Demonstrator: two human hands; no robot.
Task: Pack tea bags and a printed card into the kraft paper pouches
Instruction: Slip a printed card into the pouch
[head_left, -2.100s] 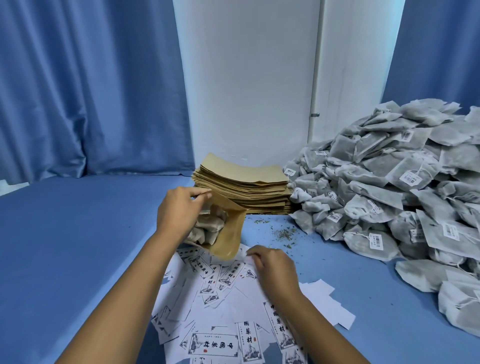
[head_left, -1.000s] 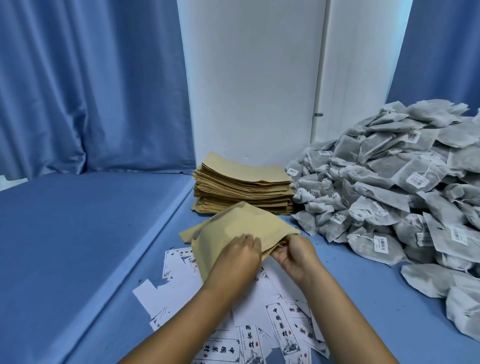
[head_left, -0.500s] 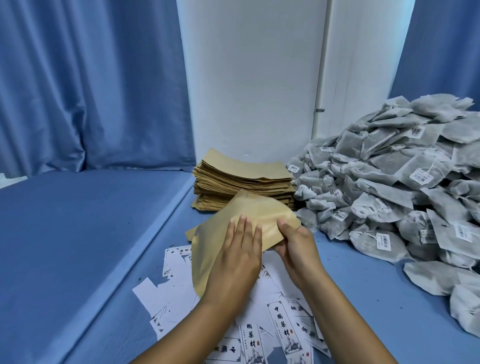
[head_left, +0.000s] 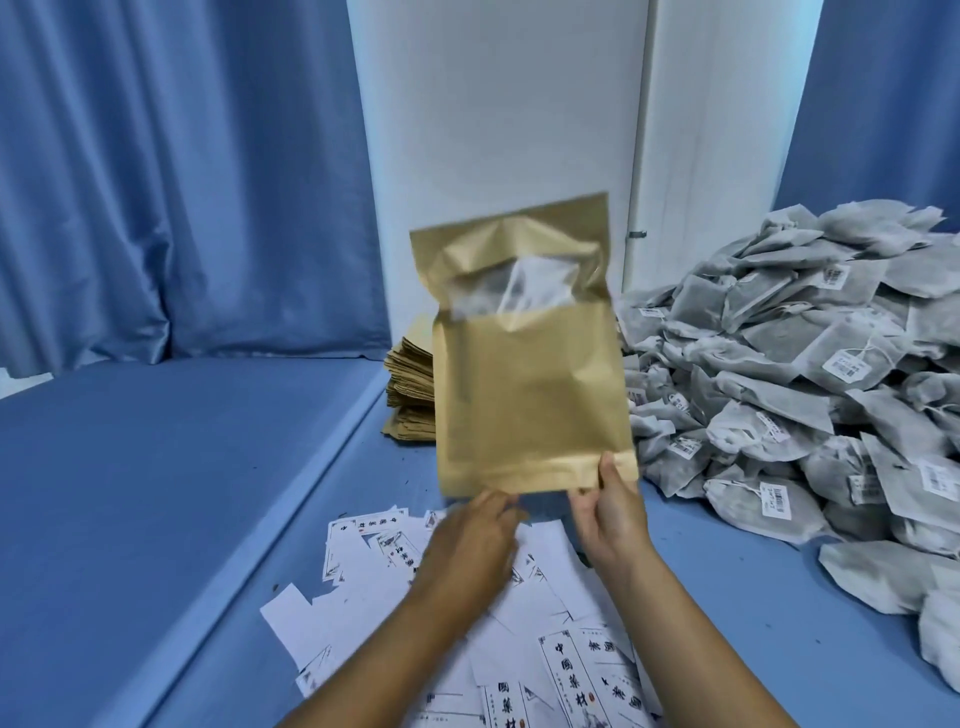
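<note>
Blue curtains (head_left: 171, 182) hang on either side of a white wall (head_left: 498, 104) behind a blue surface (head_left: 156, 467); a heap of grey tea bags (head_left: 810, 374) with small white barcode tags rises along the right, and a stack of flat kraft pouches (head_left: 410, 395) sits against the wall, its right part hidden behind the raised pouch; printed cards (head_left: 566, 670) lie scattered face up and face down on the surface beneath both forearms. A person holds one kraft paper pouch (head_left: 530, 395) upright in the air above the cards, in front of the stack and just left of the heap; its mouth at the top gapes open, the back wall standing higher than the front, and pale tea bags (head_left: 514, 291) show blurred inside the opening; whether a card is in there cannot be told. The pouch is plain tan, creased near the top, with a folded band along its bottom edge. The right hand (head_left: 608, 514) has its grip closed on the pouch's lower right corner, thumb on the front face; the left hand (head_left: 467, 545), blurred, sits at the bottom edge near the lower left with fingers loosely curled, and whether its grip holds the paper cannot be told.
</note>
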